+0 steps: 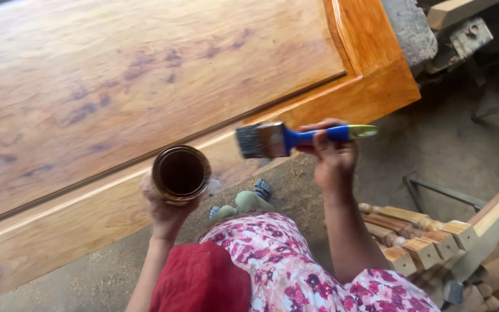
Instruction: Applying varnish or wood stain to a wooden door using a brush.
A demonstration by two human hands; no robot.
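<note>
My left hand [166,211] holds a round tin [181,173] of dark brown liquid from below, close to the near edge of a large varnished wooden door panel [116,92]. In my right hand [333,156] is a flat paintbrush [287,138] with a blue and yellow handle, gripped by the handle. Its dark bristles point left toward the tin, a short gap away. The brush hovers over the panel's lower edge and the ground.
The panel lies tilted across the left and middle of the view. Turned wooden spindles [417,234] and a timber frame [492,222] are stacked at the right. Sawdust covers the concrete floor [434,138]. My feet in sandals [244,202] stand just below the panel's edge.
</note>
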